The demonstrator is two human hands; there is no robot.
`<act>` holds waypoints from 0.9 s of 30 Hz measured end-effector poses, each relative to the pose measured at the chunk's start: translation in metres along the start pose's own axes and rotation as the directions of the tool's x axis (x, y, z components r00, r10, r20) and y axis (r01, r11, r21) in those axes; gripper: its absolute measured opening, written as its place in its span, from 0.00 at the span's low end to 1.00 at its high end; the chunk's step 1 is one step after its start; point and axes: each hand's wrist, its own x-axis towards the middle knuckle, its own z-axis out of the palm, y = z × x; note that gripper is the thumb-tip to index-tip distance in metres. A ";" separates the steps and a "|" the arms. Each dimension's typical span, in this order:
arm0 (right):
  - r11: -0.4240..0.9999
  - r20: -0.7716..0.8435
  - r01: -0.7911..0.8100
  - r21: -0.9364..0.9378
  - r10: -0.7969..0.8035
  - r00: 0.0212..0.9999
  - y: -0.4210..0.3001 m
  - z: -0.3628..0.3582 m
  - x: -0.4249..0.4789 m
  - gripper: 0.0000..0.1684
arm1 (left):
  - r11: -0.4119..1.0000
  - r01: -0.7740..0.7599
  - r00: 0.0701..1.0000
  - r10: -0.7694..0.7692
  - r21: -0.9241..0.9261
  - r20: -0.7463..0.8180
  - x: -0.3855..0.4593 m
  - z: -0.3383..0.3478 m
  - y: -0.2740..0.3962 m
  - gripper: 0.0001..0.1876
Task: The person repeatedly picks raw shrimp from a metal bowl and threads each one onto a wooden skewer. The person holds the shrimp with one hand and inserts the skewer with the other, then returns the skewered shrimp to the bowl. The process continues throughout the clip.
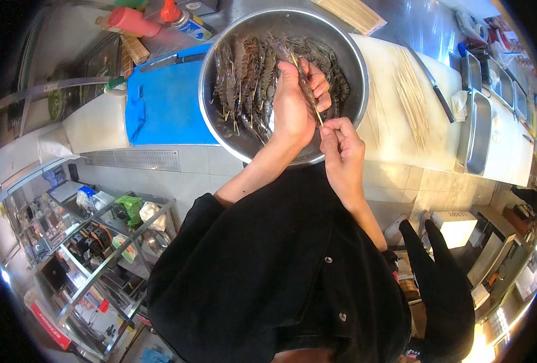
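Note:
Over a wide steel bowl (pixel 366 86), my left hand (pixel 293 102) grips a raw, dark-shelled shrimp (pixel 305 86) lengthwise, its fingers curled around the body. A thin wooden skewer (pixel 319 119) runs along the shrimp, and a pale length of it shows near the upper end too. The fingertips of my right hand (pixel 345 147) pinch the skewer's lower end, just outside the shrimp. Beneath my hands, many shrimp (pixel 246 77) lie side by side in the bowl, several with skewer ends sticking out. My left palm and wrist hide part of them.
Right of the bowl, loose skewers (pixel 409 95) and a long knife (pixel 434 86) lie on a white cutting board (pixel 386 145), with steel pans (pixel 478 131) beyond. Another knife (pixel 159 62) rests on a blue cloth (pixel 173 100) at left. A person in black trousers (pixel 445 281) stands behind at right.

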 end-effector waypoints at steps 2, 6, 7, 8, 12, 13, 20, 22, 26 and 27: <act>1.000 0.007 -0.016 0.001 0.016 1.000 -0.005 0.000 -0.002 0.03 | 1.000 -0.013 1.000 0.013 0.006 -0.025 0.001 0.001 0.002 0.24; 0.998 0.032 -0.061 -0.022 0.062 0.998 -0.004 -0.004 -0.012 0.04 | 0.998 -0.056 0.998 0.056 -0.016 -0.012 0.009 -0.003 0.012 0.26; 0.998 0.033 -0.059 -0.028 0.060 0.998 -0.003 -0.004 -0.014 0.04 | 0.998 -0.058 0.998 0.058 -0.009 -0.013 0.009 -0.003 0.013 0.26; 0.998 0.034 -0.057 -0.033 0.058 0.998 -0.002 -0.005 -0.016 0.04 | 0.998 -0.060 0.998 0.060 -0.001 -0.013 0.009 -0.002 0.014 0.26; 0.997 0.028 -0.036 -0.067 0.038 0.999 -0.001 -0.007 -0.019 0.04 | 0.999 -0.044 0.999 0.044 -0.003 -0.028 0.008 0.000 0.015 0.27; 0.996 0.027 -0.049 -0.076 0.051 0.998 -0.002 -0.008 -0.021 0.04 | 0.999 -0.038 0.999 0.038 0.006 -0.032 0.007 0.000 0.014 0.27; 0.993 0.010 -0.077 -0.085 0.078 0.997 -0.009 -0.009 -0.023 0.05 | 0.999 -0.027 0.999 0.026 0.022 0.026 0.003 0.004 0.010 0.29; 0.994 0.005 -0.082 -0.078 0.083 0.997 -0.012 -0.008 -0.023 0.05 | 0.999 -0.027 0.998 0.025 0.038 0.054 -0.002 0.006 0.008 0.29; 0.997 0.009 -0.068 -0.041 0.069 0.998 -0.014 -0.007 -0.021 0.05 | 0.999 -0.022 0.996 0.019 0.032 0.082 -0.007 0.008 0.007 0.29; 0.998 0.015 -0.061 -0.028 0.062 0.998 -0.012 -0.008 -0.019 0.05 | 1.000 -0.020 0.997 0.019 0.019 0.076 -0.006 0.008 0.008 0.29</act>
